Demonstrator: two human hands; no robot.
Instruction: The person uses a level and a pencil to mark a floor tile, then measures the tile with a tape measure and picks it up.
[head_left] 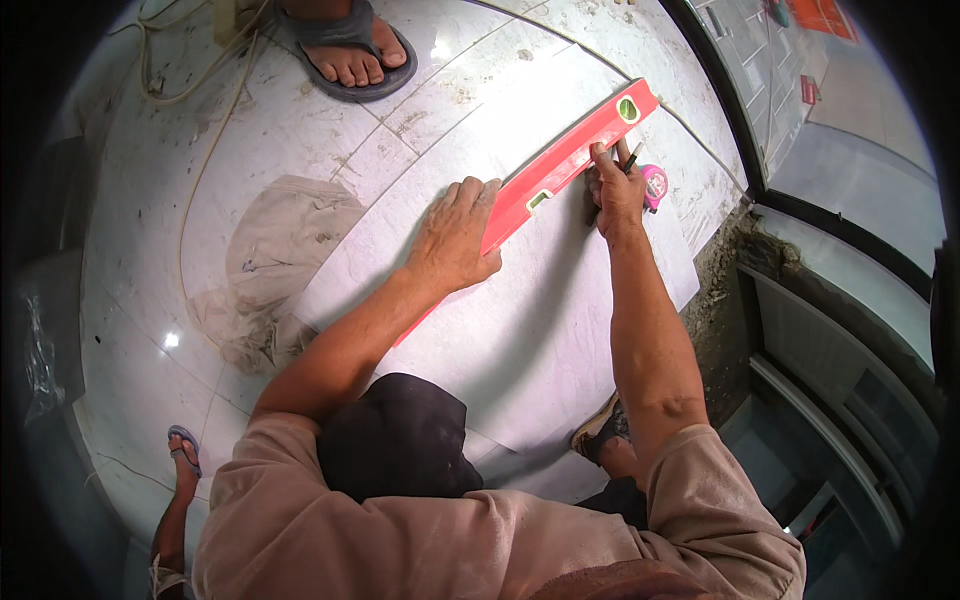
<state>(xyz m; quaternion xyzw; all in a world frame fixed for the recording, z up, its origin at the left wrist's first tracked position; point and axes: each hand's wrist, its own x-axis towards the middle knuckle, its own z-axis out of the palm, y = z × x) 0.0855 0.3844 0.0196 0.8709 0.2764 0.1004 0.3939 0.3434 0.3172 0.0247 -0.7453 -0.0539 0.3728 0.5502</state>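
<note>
I see a big pale tile [525,355] on the floor. Over it, in front of both hands, lies a long red spirit level [560,172], slanting from near left to far right. The left hand [455,236] grips it around the middle. The right hand [617,195], nearer its far end, puts a thumb on it, beside a pink tape measure [654,188], and holds a thin pen [633,159].

A glossy white tiled floor [140,270] with thin dark joints and grey-brown smudges spreads across the left and far side, catching a small, bright white light reflection [171,340] at left. A slim black frame [738,135] bounds the right, with a grey brick-patterned surface [745,65] beyond. Nearer, rough grey-brown rubble [715,290] edges shadowed, pale-framed panels.
</note>
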